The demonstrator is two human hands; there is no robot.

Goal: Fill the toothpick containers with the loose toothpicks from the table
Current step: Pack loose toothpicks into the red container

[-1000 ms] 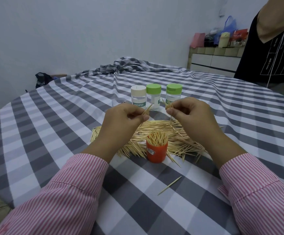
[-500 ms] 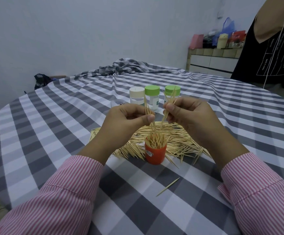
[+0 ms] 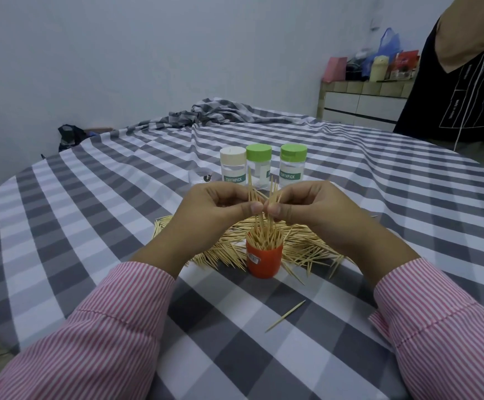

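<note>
An orange toothpick container stands open on the checked tablecloth, packed with upright toothpicks. Right above it my left hand and my right hand meet thumb to thumb, both pinching a small bundle of toothpicks held upright, lower tips reaching down into the container's mouth. Behind and around the container lies a wide pile of loose toothpicks. Three closed containers stand further back: a beige-lidded one and two green-lidded ones.
A single toothpick lies near the front right. A small clear lid-like piece sits left of the closed containers. Bunched cloth lies at the table's far side. A person in black stands at the back right beside a cabinet.
My two hands have come together over the orange container and turned the toothpicks upright, lowering their tips into it. One second ago they were apart and the toothpicks lay slanted.
</note>
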